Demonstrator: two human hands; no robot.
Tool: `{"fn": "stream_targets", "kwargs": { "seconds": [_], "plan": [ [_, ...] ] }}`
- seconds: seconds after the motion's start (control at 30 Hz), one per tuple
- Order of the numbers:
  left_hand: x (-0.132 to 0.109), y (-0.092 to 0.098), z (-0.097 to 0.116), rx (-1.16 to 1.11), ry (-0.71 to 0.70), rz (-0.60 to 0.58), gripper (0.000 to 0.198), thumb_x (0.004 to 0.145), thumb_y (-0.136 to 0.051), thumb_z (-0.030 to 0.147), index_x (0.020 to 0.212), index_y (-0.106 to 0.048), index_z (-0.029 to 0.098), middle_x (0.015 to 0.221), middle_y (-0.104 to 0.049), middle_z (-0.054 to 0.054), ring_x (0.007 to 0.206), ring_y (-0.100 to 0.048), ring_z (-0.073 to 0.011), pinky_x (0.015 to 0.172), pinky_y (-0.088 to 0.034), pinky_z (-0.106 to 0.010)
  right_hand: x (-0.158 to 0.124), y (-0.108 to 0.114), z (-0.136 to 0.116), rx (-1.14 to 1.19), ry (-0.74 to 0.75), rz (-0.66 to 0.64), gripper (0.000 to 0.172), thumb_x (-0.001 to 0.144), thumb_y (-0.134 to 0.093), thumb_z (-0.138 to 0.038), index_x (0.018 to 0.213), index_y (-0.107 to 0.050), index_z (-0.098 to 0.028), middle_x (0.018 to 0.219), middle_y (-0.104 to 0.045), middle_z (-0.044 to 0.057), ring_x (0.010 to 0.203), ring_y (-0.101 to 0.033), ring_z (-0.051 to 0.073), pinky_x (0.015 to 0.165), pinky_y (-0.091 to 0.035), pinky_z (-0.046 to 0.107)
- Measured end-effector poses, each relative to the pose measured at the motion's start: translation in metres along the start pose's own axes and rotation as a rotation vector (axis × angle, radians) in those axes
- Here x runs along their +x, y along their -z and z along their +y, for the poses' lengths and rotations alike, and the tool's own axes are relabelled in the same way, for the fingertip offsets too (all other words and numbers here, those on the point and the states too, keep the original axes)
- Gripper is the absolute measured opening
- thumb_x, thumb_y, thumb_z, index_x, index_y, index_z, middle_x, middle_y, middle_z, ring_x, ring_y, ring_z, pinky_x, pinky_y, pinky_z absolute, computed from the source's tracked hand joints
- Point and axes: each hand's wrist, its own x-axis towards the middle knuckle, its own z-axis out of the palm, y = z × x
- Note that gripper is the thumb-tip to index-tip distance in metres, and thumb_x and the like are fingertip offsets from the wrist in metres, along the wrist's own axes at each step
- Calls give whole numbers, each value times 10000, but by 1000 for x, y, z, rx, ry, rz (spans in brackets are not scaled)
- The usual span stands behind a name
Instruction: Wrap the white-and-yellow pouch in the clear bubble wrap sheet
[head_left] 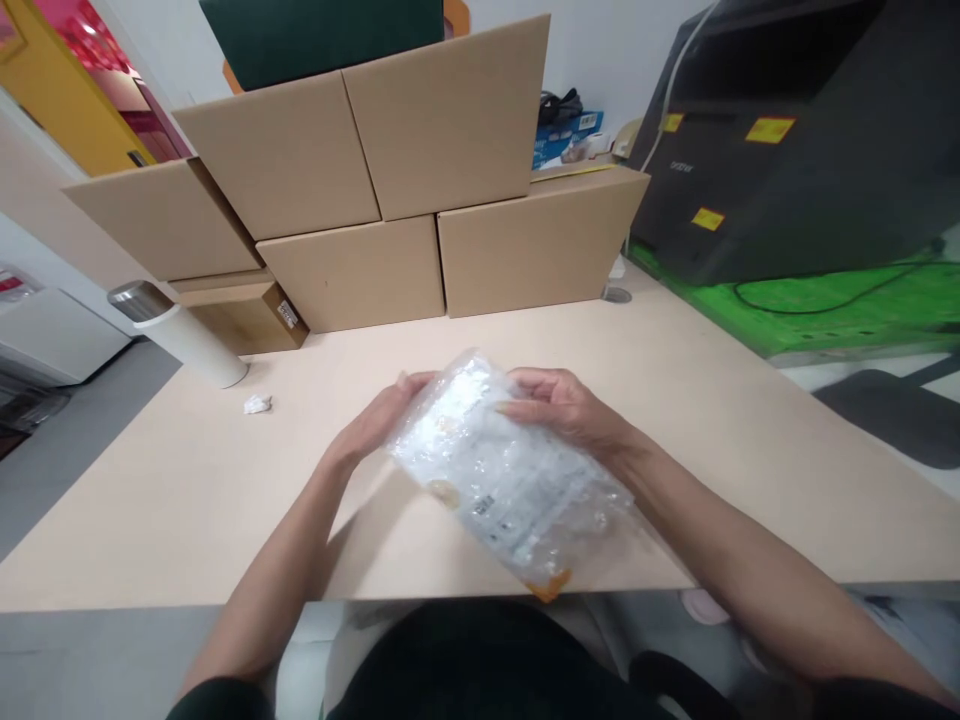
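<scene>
A clear, crinkled plastic bag [510, 470] is held up above the near part of the table, tilted with its lower end toward me. Inside or on it shows a whitish layer with a printed label, and an orange patch marks its bottom corner. My left hand [397, 405] grips the bag's upper left edge, with most of its fingers hidden behind the plastic. On the upper right side, my right hand [562, 405] pinches the bag between thumb and fingers. What the bag contains cannot be made out.
Stacked cardboard boxes [352, 275] line the back of the pale table [187, 500]. A white bottle [191, 340] with a metal cap and a crumpled white scrap [258, 404] stand at the left. A dark machine [780, 150] rests on a green surface [855, 310] at the right.
</scene>
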Motion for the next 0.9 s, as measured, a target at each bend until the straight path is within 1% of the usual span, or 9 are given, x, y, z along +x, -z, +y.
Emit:
{"fn": "stream_targets", "kwargs": {
  "seconds": [0.1, 0.23, 0.33, 0.4, 0.47, 0.53, 0.63, 0.73, 0.9],
  "plan": [
    [-14, -12, -9, -433, 162, -118, 1022, 758, -195, 949, 1214, -695, 183, 1194, -722, -156, 1277, -568, -398, 998, -486, -503, 3, -2, -1, 32, 31, 101, 270, 681, -830, -398, 804, -680, -211, 723, -664, 6, 637, -601, 146, 586, -482, 264],
    [-18, -37, -27, -692, 268, 9, 1091, 747, -106, 953, 1307, -604, 162, 1214, -706, -169, 1293, -554, -406, 1035, -457, -562, 30, -2, 24, 18, 5, 256, 356, 652, -823, -469, 799, -638, -202, 711, -648, 8, 614, -574, 150, 561, -459, 272],
    [-15, -46, -39, -717, 256, 76, 1032, 786, -190, 926, 1406, -507, 164, 1315, -650, -182, 1289, -561, -394, 1036, -476, -551, 53, 0, 49, -132, 9, 413, 387, 678, -764, -537, 701, -548, -216, 641, -572, -14, 580, -516, 142, 534, -418, 273],
    [-15, -50, -44, -651, 230, 153, 928, 828, -440, 828, 1510, -353, 205, 1431, -563, -168, 1289, -567, -362, 1028, -503, -502, 66, 3, 63, -261, 16, 523, 398, 715, -707, -548, 652, -476, -231, 613, -506, -29, 566, -471, 134, 525, -392, 274],
    [-14, -53, -47, -520, 233, 273, 1000, 834, -649, 629, 1584, -111, 245, 1530, -446, -171, 1298, -563, -328, 1015, -522, -461, 74, 5, 73, -339, 25, 591, 374, 752, -656, -531, 659, -442, -238, 635, -481, -31, 590, -464, 139, 551, -400, 281],
    [-14, -55, -51, -313, 256, 356, 1050, 856, -665, 517, 1595, 25, 235, 1570, -360, -195, 1338, -522, -320, 1040, -503, -462, 79, 6, 81, -371, 35, 617, 322, 773, -631, -508, 722, -468, -235, 691, -505, -18, 661, -501, 163, 619, -438, 298],
    [-11, -54, -59, 116, 241, 421, 952, 875, -602, 504, 1603, -92, 162, 1592, -267, -227, 1453, -352, -369, 1156, -356, -533, 79, 6, 88, -497, 115, 632, 330, 803, -615, -480, 988, -557, -213, 934, -613, 56, 912, -578, 238, 822, -488, 375],
    [-8, -48, -68, 451, 145, 425, 885, 853, -595, 525, 1583, -237, 173, 1657, -86, -197, 1517, -155, -427, 1192, -203, -618, 73, 9, 92, -801, 289, 605, 507, 868, -561, -440, 1308, -508, -192, 1359, -522, 165, 1271, -472, 317, 1067, -391, 496],
    [-9, -31, -73, 675, 26, 204, 710, 959, -435, 556, 1571, -295, 225, 1683, -110, -144, 1550, -40, -364, 1213, -109, -590, 59, 26, 86, -1056, 284, 258, 581, 960, -456, -508, 1456, -471, -206, 1614, -325, 128, 1488, -269, 319, 1201, -239, 538]
  ]
}}
